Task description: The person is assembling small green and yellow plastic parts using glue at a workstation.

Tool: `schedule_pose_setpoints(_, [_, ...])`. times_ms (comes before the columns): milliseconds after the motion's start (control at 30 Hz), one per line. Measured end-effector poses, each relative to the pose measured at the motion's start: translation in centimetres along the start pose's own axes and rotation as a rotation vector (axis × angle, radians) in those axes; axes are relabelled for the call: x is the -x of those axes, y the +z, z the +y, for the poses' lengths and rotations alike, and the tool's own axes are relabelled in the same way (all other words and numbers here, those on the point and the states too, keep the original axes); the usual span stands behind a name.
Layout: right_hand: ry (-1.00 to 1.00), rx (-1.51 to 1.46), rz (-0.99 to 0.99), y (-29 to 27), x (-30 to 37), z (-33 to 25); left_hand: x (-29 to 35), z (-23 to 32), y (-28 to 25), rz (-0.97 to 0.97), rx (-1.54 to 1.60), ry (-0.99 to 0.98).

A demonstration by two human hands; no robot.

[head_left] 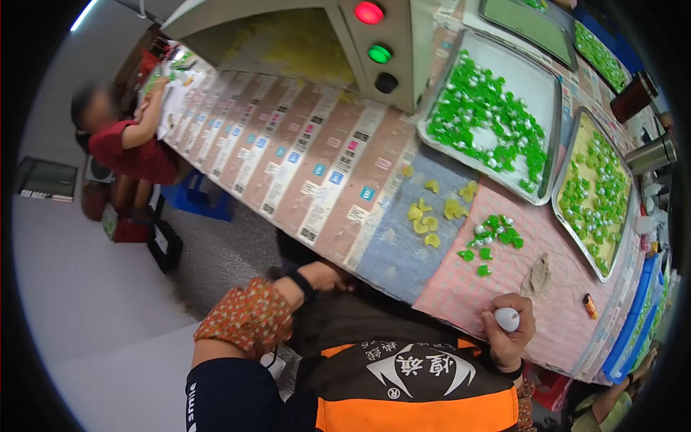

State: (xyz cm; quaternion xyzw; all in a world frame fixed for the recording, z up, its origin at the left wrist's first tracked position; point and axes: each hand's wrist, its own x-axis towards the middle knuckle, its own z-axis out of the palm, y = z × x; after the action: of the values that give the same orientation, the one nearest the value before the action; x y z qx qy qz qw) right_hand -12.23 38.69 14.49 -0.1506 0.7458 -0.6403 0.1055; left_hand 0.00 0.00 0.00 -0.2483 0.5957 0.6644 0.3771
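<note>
The small white round piece (507, 318) is sitting in the person's right hand (509, 333), down at the near edge of the table (461, 295). The fingers are curling tight around it, so only its smooth, shiny top is showing. The left hand (325, 276) is hanging lower, under the table edge, and I cannot tell if it is holding anything. It looks like the person is working on one piece at a time, and the next move would need a careful reach to the little pile ahead.

Just past the hand, a pink cloth (504, 288) is covering the table. A few green bits (491, 236) are lying on it, and yellow bits (432, 212) are resting on a blue cloth (403, 245). They look like small, hard plastic. Farther off, two flat metal trays (536, 79) are holding many more green and white pieces. Far away, another person in red (129, 147) is leaning on the long table.
</note>
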Motion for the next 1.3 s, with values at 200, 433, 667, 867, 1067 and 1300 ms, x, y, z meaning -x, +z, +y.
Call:
schedule_pose_setpoints(200, [0.014,-0.018,0.001,-0.1,0.7,0.9,13.8,5.7,2.2,-0.112,0.4,-0.165])
schedule_pose_setpoints(433, [0.097,-0.071,0.016,0.7,0.5,-0.2,16.6,20.1,-4.2,0.484,0.694,0.346])
schedule_pose_setpoints(667, [0.013,-0.006,0.049,1.2,0.5,-0.3,12.7,35.2,-10.9,0.684,0.833,1.004])
schedule_pose_setpoints(867, [-0.005,-0.018,0.035,0.9,0.2,0.0,8.8,29.4,-3.3,0.371,0.205,0.623])
schedule_pose_setpoints(1067, [0.156,-0.136,0.006,0.0,-0.2,-0.5,4.3,25.5,7.2,0.553,-0.564,0.765])
schedule_pose_setpoints(1300, [0.191,-0.381,0.037,-0.8,0.0,-1.7,1.5,25.2,10.7,0.727,-1.343,0.999])
